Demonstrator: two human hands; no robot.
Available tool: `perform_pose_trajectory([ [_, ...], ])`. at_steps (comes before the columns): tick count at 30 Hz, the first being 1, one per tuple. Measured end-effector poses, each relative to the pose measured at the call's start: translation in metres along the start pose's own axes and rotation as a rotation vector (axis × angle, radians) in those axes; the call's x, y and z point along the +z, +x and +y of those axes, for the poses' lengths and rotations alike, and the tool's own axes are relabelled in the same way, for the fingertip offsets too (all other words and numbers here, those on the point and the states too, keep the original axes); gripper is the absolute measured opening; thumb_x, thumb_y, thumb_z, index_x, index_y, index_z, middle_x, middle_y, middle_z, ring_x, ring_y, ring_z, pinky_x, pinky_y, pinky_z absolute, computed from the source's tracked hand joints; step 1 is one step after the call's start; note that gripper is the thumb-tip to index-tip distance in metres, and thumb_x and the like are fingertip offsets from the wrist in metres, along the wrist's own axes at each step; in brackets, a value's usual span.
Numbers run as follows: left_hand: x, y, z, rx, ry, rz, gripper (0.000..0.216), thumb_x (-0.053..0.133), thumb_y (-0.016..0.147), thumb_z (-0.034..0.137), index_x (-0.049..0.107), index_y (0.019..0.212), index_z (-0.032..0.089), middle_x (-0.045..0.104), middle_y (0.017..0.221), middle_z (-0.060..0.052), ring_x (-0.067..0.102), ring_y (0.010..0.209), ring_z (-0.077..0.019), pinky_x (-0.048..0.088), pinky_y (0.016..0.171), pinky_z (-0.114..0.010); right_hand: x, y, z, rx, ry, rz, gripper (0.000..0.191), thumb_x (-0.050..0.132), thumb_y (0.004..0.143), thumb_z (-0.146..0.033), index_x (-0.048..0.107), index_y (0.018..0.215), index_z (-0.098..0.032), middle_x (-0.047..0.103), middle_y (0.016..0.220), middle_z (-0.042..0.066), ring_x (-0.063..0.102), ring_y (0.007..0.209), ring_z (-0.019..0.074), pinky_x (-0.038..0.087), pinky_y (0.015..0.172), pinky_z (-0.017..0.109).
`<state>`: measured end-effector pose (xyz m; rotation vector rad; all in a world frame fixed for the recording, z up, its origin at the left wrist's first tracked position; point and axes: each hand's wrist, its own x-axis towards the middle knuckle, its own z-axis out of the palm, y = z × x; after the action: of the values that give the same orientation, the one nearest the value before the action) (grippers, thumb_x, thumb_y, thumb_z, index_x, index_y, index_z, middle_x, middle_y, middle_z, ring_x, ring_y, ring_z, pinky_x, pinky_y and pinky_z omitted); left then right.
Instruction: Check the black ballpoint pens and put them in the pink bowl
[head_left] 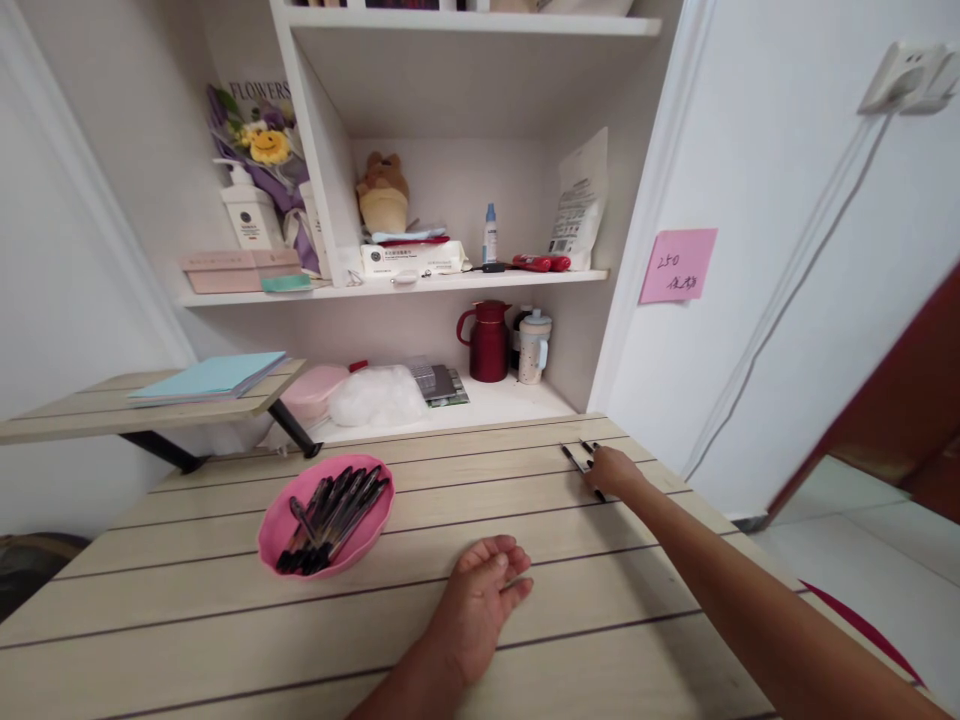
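My right hand (616,472) is at the far right of the table, its fingers closed at two dark pens. One black pen (574,459) lies slanted, with its near end showing below the fingers. Another pen (588,445) sticks out just beyond the hand, the rest of it hidden. My left hand (480,605) rests palm up near the table's middle, fingers loosely bent and apart, with nothing in it. To its left stands a pink bowl (268,520) with a wavy rim, and several black-capped pens (330,515) lie heaped inside.
Behind the slatted wooden table (225,650) rises a white shelf unit (450,292). A small raised stand (60,410) at the left carries blue paper (214,376). On the lower shelf are a red jug (489,345), a cup (533,350) and a white plastic bag (379,397).
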<state>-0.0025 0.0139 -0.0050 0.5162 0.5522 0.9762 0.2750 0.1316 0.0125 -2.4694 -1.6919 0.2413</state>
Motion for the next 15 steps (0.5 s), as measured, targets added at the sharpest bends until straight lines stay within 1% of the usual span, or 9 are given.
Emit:
perform_pose_trajectory([
  [4,-0.001,0.000,0.000,-0.002,0.001,-0.009,0.021,0.065,0.066,0.021,0.062,0.086,0.015,0.060,0.089,-0.009,0.055,0.090,-0.0199,0.036,0.087,-0.038,-0.010,0.003,0.006,-0.001,0.041,0.000,0.025,0.060,0.065,-0.029,0.064,0.081,-0.010,0.067,0.075,0.014,0.063,0.071,0.0216,0.042,0.057,0.026],
  [7,-0.002,0.001,0.000,-0.007,-0.001,-0.010,0.022,0.066,0.066,0.021,0.062,0.087,0.015,0.060,0.088,-0.009,0.055,0.090,-0.0199,0.036,0.087,-0.038,-0.016,0.006,0.008,0.005,0.083,0.000,0.021,0.058,0.067,-0.028,0.064,0.078,-0.011,0.066,0.065,0.010,0.062,0.061,0.0182,0.040,0.055,0.024],
  [10,-0.002,0.002,0.000,-0.013,-0.007,-0.001,0.023,0.067,0.065,0.021,0.062,0.086,0.015,0.060,0.087,-0.009,0.055,0.089,-0.0201,0.036,0.087,-0.038,-0.018,0.010,0.005,0.012,0.132,0.016,0.015,0.055,0.067,-0.022,0.063,0.076,-0.013,0.066,0.067,0.009,0.062,0.063,0.0170,0.040,0.056,0.023],
  [13,-0.001,0.002,0.000,-0.018,-0.008,0.005,0.022,0.067,0.064,0.021,0.063,0.085,0.015,0.061,0.087,-0.009,0.055,0.089,-0.0205,0.036,0.087,-0.039,-0.020,0.010,-0.001,0.026,0.194,0.038,0.012,0.053,0.067,-0.018,0.062,0.072,-0.012,0.066,0.070,0.011,0.063,0.068,0.0182,0.040,0.058,0.023],
  [15,0.000,0.001,0.000,-0.021,-0.009,0.001,0.022,0.067,0.064,0.021,0.063,0.085,0.016,0.060,0.087,-0.009,0.056,0.089,-0.0207,0.036,0.087,-0.039,-0.022,0.008,-0.005,0.024,0.257,0.034,0.011,0.051,0.069,-0.018,0.061,0.069,-0.012,0.066,0.068,0.012,0.063,0.067,0.0179,0.040,0.057,0.023],
])
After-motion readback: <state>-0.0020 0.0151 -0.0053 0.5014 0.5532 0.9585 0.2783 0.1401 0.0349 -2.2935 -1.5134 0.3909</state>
